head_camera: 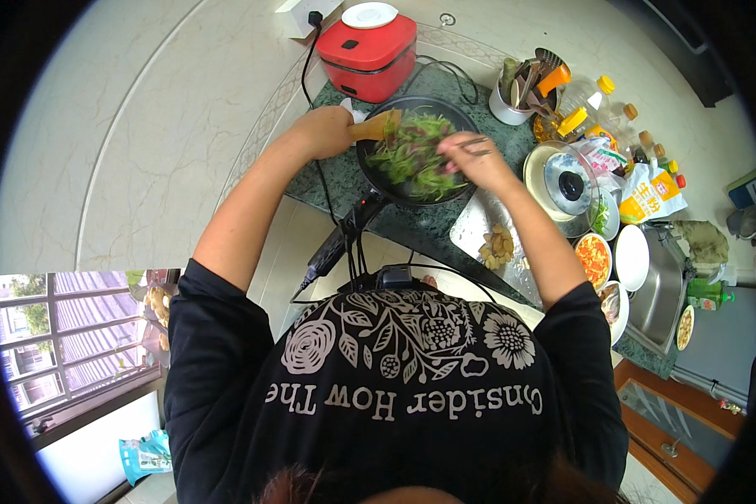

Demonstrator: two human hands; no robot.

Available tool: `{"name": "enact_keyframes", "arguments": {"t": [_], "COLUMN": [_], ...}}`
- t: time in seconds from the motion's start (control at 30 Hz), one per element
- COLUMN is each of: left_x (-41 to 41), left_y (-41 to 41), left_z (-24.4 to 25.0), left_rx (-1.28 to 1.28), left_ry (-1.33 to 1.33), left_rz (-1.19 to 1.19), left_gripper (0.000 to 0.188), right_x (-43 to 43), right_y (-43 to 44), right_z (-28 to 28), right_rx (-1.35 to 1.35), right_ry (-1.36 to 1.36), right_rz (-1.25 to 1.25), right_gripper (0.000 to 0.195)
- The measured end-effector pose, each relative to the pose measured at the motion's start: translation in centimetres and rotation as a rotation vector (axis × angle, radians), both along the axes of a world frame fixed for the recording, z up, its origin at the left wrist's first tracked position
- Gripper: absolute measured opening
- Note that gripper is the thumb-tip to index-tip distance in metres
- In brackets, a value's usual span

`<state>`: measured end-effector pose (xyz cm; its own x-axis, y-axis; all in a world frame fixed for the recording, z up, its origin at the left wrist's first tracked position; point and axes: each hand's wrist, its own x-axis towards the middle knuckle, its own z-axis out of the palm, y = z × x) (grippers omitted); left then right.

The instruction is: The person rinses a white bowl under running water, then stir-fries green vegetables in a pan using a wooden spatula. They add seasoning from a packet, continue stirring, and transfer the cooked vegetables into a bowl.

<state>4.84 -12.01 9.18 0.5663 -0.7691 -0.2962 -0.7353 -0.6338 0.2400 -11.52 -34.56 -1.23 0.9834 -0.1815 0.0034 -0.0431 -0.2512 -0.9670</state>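
Observation:
A black frying pan (pixel 466 113) rests at the counter's front corner, with shredded green vegetables and some darker pieces (pixel 409 154) in it. My left hand (pixel 327 131) grips a wooden spatula (pixel 372 128), its blade at the pan's left side among the greens. Over the pan's right side, my right hand (pixel 475 160) is closed around a pair of chopsticks (pixel 477 146); their tips are hidden by the fingers and the food. The greens and this hand look blurred. The pan's handle (pixel 368 205) points back toward my body, close to a black power strip (pixel 331 252).
Behind the pan stands a red rice cooker (pixel 372 57). A utensil pot (pixel 510 113), a glass lid (pixel 570 186) and several bottles are to the right. A metal tray (pixel 479 220) holds sliced pieces. Black cables (pixel 353 252) hang before the counter, left of the sink (pixel 658 283).

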Motion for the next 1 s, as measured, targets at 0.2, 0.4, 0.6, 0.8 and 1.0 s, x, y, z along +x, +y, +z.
{"name": "enact_keyframes", "arguments": {"t": [0.2, 0.4, 0.6, 0.8, 1.0], "left_x": [-0.2, 0.2, 0.4, 0.2, 0.8], "left_y": [0.2, 0.2, -0.9, -1.0, 1.0], "left_z": [-0.7, -1.4, -2.3, -4.4, -0.5], "left_rx": [0.022, 0.144, 0.208, -0.039, -0.142], "left_ry": [-0.064, -0.089, 0.123, 0.646, 0.739], "left_rz": [-0.008, 0.011, 0.080, 0.254, 0.233], "left_gripper": [0.024, 0.023, 0.024, 0.024, 0.026], "right_x": [1.1, -1.1, -2.9, -0.6, -1.2], "right_y": [-1.6, 0.2, -3.7, -1.6, -2.0], "right_z": [-2.9, 2.0, 2.1, -2.3, 2.9], "right_rx": [-0.088, 0.061, 0.171, 0.437, 0.359], "right_ry": [-0.148, 0.073, 0.239, 0.010, -0.074], "right_rz": [-0.211, -0.116, -0.435, -0.504, -0.432], "right_gripper": [0.016, 0.017, 0.019, 0.019, 0.020]}}
